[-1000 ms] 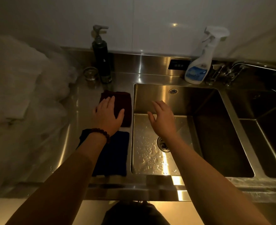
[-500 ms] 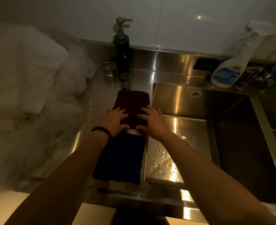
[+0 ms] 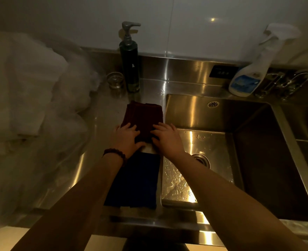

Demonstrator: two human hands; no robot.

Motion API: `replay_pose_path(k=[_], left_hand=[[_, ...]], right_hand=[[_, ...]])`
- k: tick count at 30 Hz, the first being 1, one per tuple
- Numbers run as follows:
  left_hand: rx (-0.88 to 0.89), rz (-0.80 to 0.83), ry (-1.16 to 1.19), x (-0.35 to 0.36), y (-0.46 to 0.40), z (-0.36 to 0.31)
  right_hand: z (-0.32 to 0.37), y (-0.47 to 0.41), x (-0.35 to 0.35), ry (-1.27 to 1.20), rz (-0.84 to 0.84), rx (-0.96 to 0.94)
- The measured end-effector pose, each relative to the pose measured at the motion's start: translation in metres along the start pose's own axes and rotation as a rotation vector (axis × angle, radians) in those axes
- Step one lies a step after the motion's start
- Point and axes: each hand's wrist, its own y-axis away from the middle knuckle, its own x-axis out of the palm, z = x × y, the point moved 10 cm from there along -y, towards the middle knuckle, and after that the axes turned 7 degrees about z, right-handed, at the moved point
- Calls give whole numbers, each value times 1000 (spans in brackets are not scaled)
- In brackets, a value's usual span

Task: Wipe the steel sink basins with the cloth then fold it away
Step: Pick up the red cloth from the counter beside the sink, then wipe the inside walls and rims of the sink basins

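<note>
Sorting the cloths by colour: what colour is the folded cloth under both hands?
Dark maroon cloth, clearest in the head view.

We see a dark maroon cloth (image 3: 143, 118), plain and ribbed along its folded edge, lying beside a deep navy cloth (image 3: 138, 182) with no pattern we can make out; the steel sink basin (image 3: 200, 113) glows amber-gold under warm light, its floor speckled with pale water droplets; a black pump bottle (image 3: 130, 67) carries a silver-grey nozzle and a small white mark; the spray bottle (image 3: 249, 73) is white with a blue label; a bracelet (image 3: 116, 155) of dark reddish-brown beads circles one wrist; the wall (image 3: 204, 24) above is plain off-white; a pale, whitish translucent sheet (image 3: 31, 98) fills the left.
</note>
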Motion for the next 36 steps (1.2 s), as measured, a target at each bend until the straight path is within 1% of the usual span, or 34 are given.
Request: replay_pose_path(k=[2,5,9,12,15,17,19,21,23,25,29,34,36], left_hand=[[3,6,18,0,3,-2],[33,-113,70,-15,4,-9],[98,-238,185,-40,4,-31],[180,-320,264,-60,7,-63],[248,-364,294,-70,9,-101],[273,-397,286,-71,7,-127],[279,-392,282,-67,1,-153],[278,-368,295,-62,-7,-179],[258,-335,277,-54,-14,-204],[235,-301,241,-43,-23,-229],[170,-237,255,-23,-37,-267],[154,-261,154,-10,-50,-296],[182,-289,122,-5,-54,-302]], right_hand=[[1,4,-7,-29,-38,8],[-2,12,-26,-73,-107,21],[-25,31,-55,-158,-181,84],[-49,51,-73,-296,-237,130],[-80,74,-87,-448,-322,184],[-100,90,-95,-500,-374,195],[-122,106,-101,-522,-395,201],[-144,122,-106,-571,-382,195],[-166,134,-104,-607,-308,172],[-193,142,-100,-563,-240,154],[-245,153,-101,-521,-233,107],[-284,156,-98,-528,-157,24],[-295,152,-93,-517,-132,14]])
